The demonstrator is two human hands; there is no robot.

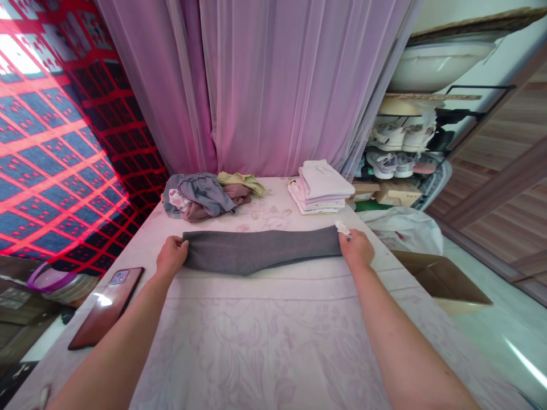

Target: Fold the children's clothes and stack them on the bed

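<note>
Two hands, one gray garment stretched between them

One folded gray garment (260, 249) lies lengthwise across the center of the frame on the pale floral-covered counter (222, 341). The left hand (172, 254), left of center, pinches one end between thumb and fingers; the right hand (357, 248), right of center, grips the other end, where one small white piece (342, 228) shows.

Above the garment, toward the left, sits one heap of crumpled clothes (205, 196), its pieces too tangled to count. Toward the right stands one stack of folded white clothes (325, 185), layers not countable. One phone (106, 307) lies at lower left. At upper right are one white basin (440, 65) and, below it, two pairs of shoes (388, 165); one open cardboard box (444, 279) sits at right.
</note>
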